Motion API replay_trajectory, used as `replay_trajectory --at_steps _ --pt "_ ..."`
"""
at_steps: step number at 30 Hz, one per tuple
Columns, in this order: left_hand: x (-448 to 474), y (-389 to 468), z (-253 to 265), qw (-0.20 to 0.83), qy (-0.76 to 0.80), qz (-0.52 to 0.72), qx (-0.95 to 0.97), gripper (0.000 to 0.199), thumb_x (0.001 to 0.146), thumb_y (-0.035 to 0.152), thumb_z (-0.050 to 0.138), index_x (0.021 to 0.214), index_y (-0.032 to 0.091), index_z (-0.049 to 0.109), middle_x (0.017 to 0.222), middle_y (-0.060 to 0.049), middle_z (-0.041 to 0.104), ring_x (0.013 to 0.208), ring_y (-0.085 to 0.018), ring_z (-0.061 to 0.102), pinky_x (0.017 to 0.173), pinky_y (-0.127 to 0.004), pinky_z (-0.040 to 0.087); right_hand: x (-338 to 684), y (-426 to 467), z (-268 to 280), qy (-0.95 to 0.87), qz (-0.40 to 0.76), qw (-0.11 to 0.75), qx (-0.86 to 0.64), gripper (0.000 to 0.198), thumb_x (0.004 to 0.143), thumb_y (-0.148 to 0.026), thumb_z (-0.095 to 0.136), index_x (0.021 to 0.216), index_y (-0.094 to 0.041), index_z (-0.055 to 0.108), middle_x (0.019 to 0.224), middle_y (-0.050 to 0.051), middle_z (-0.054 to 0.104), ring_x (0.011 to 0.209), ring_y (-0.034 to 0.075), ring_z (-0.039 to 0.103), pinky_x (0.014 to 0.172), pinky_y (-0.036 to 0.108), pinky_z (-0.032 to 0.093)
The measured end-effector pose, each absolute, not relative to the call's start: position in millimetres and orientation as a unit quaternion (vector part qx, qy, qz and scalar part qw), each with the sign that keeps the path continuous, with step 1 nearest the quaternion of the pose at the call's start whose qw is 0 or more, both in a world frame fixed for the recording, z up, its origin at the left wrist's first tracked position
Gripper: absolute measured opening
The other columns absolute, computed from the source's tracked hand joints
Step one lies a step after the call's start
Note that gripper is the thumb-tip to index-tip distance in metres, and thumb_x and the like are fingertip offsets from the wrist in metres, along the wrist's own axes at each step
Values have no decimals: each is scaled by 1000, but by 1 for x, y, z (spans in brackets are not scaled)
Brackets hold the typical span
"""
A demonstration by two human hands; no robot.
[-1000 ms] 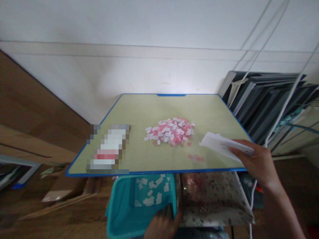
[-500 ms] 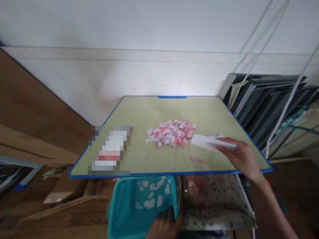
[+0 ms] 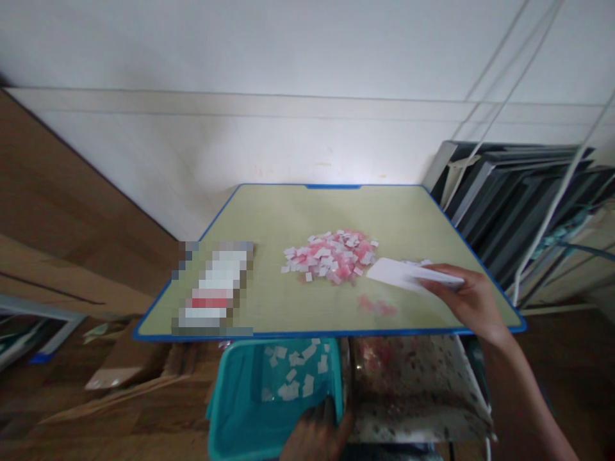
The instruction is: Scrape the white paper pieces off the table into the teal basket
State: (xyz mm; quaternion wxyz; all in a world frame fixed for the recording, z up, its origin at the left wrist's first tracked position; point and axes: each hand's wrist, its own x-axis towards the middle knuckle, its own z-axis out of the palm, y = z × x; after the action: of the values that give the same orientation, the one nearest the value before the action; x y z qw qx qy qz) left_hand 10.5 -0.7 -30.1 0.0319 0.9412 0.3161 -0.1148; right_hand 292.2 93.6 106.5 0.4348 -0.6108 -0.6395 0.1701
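Note:
My right hand (image 3: 468, 299) is closed around one end of a flat white scraper-like piece (image 3: 396, 274), held low over the right half of the board. The piece's wide end points left, just beside a heap of small white paper squares and pink bits (image 3: 331, 256). A smear of pink bits (image 3: 377, 305) lies in front of it, and a few white squares (image 3: 417, 262) show behind it. At the bottom, my left hand (image 3: 314, 435) grips the right wall of a teal plastic basin (image 3: 240, 410), fingers inside and thumb outside. White squares (image 3: 291, 389) lie scattered in the basin.
The yellow-green board (image 3: 269, 211) has a blue rim and stands against a white wall. A blurred-out item (image 3: 218, 282) lies on its left. Dark panels (image 3: 523, 186) lean at the right, cardboard (image 3: 125, 358) at the left. A stained surface (image 3: 418, 390) is below.
The white piece has shifted slightly right and away from the heap, and more pink bits show in the smear before it. My left hand stays at the basin's wall.

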Motion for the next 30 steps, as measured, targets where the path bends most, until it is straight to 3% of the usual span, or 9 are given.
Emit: replay_trajectory --at_steps 3,10,18,30 --pt "10 -1 -31 28 315 -101 943 54 75 11 56 125 20 37 93 -15 61 71 -21 60 56 -29 48 287 100 100 -639 189 442 -600 20 69 -32 61 82 -18 67 86 6 70 80 21 63 73 33 48" --pt "11 -1 -30 26 325 -96 941 52 74 9 56 122 21 40 88 -12 62 65 -19 59 56 -28 48 287 117 94 -634 298 418 -579 23 68 -34 62 79 -15 66 71 3 67 61 15 59 54 24 44" --pt "9 -3 -33 9 320 -85 944 59 72 9 55 126 20 34 87 -12 61 66 -20 59 55 -28 48 298 147 103 -600 474 364 -531 28 61 -33 67 79 -12 62 65 0 62 56 10 52 52 21 38" --pt "9 -1 -32 22 324 -91 941 58 72 5 52 126 20 36 85 -12 61 66 -21 59 55 -29 48 295 146 102 -582 527 333 -523 31 57 -34 70 78 -12 61 61 -2 59 53 9 49 48 20 35"
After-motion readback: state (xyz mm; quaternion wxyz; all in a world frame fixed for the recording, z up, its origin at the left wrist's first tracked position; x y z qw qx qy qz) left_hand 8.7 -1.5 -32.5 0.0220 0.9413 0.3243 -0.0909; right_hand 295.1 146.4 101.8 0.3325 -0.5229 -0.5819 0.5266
